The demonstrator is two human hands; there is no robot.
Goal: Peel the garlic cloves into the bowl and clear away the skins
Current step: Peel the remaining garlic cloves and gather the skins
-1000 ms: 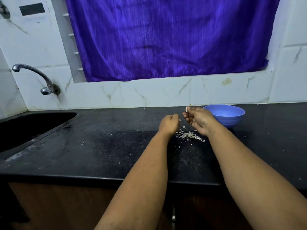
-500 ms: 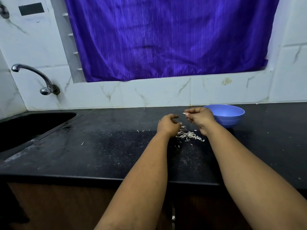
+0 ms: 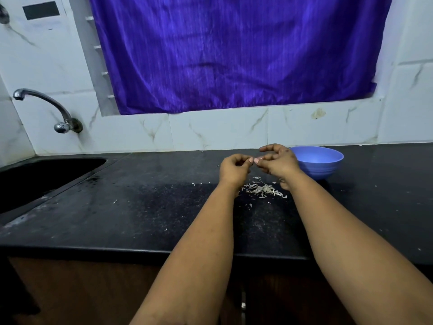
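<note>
Both my hands meet above the black counter, just left of a blue bowl (image 3: 321, 164). My left hand (image 3: 234, 170) is curled, and its fingertips pinch a small pale garlic clove (image 3: 254, 160) that shows between the two hands. My right hand (image 3: 280, 163) holds the same clove from the other side, with its index finger raised above. A small pile of whitish garlic skins (image 3: 263, 190) lies on the counter under and just in front of my hands. What is inside the bowl is hidden from here.
Stray skin flakes (image 3: 114, 201) are scattered over the black counter (image 3: 140, 207). A dark sink (image 3: 42, 177) with a metal tap (image 3: 46, 106) lies at the far left. White tiles and a purple curtain (image 3: 234, 55) stand behind.
My hands have come together from a small gap and now both hold the clove. Before, the right hand alone held it up.
</note>
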